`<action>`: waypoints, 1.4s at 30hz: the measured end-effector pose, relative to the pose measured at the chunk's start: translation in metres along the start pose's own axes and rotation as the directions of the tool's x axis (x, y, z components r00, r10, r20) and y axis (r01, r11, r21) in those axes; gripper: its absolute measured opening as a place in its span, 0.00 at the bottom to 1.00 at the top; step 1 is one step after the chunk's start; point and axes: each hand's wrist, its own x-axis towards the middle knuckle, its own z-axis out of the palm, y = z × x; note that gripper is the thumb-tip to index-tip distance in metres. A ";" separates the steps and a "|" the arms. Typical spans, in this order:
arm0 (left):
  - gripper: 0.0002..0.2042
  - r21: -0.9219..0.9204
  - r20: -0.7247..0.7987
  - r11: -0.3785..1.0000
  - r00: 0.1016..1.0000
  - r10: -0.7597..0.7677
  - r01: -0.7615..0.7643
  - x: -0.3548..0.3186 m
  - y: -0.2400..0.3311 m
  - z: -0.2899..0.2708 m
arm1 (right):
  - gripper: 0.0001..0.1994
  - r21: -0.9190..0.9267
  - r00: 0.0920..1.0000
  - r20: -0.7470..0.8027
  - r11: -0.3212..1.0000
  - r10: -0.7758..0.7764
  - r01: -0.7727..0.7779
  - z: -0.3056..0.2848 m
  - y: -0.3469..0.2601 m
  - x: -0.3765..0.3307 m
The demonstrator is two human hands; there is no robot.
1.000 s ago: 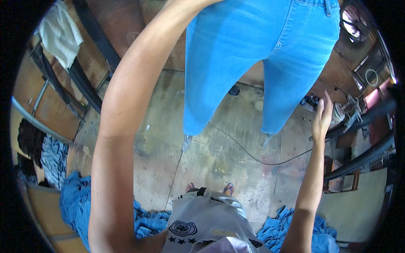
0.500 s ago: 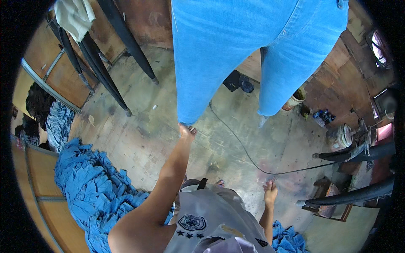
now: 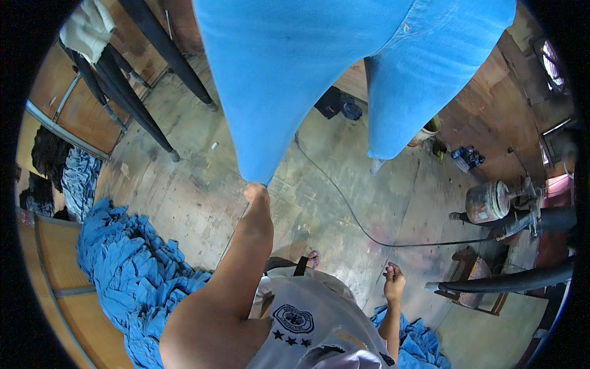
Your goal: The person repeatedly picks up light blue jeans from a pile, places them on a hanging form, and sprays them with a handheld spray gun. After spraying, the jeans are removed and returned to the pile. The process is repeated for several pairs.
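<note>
Above a stained floor [image 3: 184, 209] amid brown walls [image 3: 498, 117], left grip [image 3: 256, 192] clamped on blue jeans [image 3: 289, 74], right grip [image 3: 394, 284] loosely apart.

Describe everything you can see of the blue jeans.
The blue jeans look like denim, with a stitched seam above the crotch and faint pale streaks. They are upright, legs filled out and apart, waist out of frame. The left hand touches the left hem; a grey tip pokes from the other.

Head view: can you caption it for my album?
Left hand at the bottom of blue jeans, right hand apart from them, crumpled blue cloth heaped at left.
</note>
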 end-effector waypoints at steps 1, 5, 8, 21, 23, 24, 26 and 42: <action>0.19 0.016 0.040 1.000 0.999 0.008 -0.009 0.004 -0.006 -0.002 | 0.20 0.007 1.000 0.001 1.000 0.004 -0.004 -0.001 0.001 -0.002; 0.13 0.075 0.104 0.997 0.994 0.017 -0.025 0.042 -0.030 0.007 | 0.19 0.135 0.983 -0.171 0.987 -0.063 0.087 -0.019 -0.010 -0.001; 0.09 -0.073 0.324 0.997 0.946 -0.007 0.032 0.093 -0.034 0.025 | 0.18 0.152 0.886 -0.449 0.968 -0.113 0.200 -0.062 -0.033 0.008; 0.20 0.307 0.741 0.950 0.640 -0.202 -0.056 0.143 -0.170 -0.053 | 0.25 0.036 0.557 -0.721 0.780 -0.413 0.625 -0.276 -0.152 0.139; 0.17 0.136 0.967 0.912 -0.149 -0.207 -0.386 0.159 -0.206 -0.092 | 0.15 0.017 0.483 -0.701 0.665 -0.525 0.747 -0.283 -0.165 0.155; 0.17 0.397 0.918 0.689 0.277 -0.284 -0.606 0.152 -0.231 -0.093 | 0.15 -0.012 0.527 -0.673 0.720 -0.519 0.694 -0.285 -0.168 0.158; 0.16 0.489 0.871 0.578 0.400 -0.285 -0.653 0.145 -0.252 -0.103 | 0.13 -0.002 0.587 -0.654 0.776 -0.478 0.630 -0.284 -0.172 0.159; 0.52 -0.480 -0.151 -0.621 -0.640 0.754 -0.619 -0.331 0.155 -0.186 | 0.25 0.459 0.771 -0.533 0.646 -0.348 0.610 -0.260 -0.242 0.107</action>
